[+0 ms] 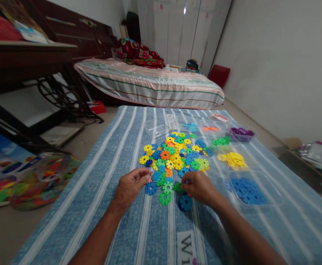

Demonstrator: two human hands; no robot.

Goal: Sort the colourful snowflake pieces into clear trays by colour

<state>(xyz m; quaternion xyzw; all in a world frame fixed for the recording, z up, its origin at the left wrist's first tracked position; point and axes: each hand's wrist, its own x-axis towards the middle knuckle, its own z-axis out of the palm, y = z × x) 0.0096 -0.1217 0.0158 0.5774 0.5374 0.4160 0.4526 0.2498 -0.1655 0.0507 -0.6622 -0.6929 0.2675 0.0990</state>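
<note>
A loose heap of notched plastic discs (177,156) in yellow, blue, green and orange is spread over the striped cloth. My left hand (131,186) is at the heap's near left edge, thumb and fingers pinched together. A bit of orange shows by its fingertips, but whether they grip it is unclear. On the other side, my right hand (198,186) has its fingers closed on a green disc (178,187), which is partly hidden. Just below that hand lies a blue disc (186,202). Between the hands are a light green disc (167,187) and a green disc (165,198).
Clear plastic containers hold sorted discs on the right: blue discs (247,190), yellow discs (234,159), green discs (221,141), purple discs (242,133). Orange discs (210,129) and light blue discs (191,127) lie farther back. A bed (155,84) stands beyond the table.
</note>
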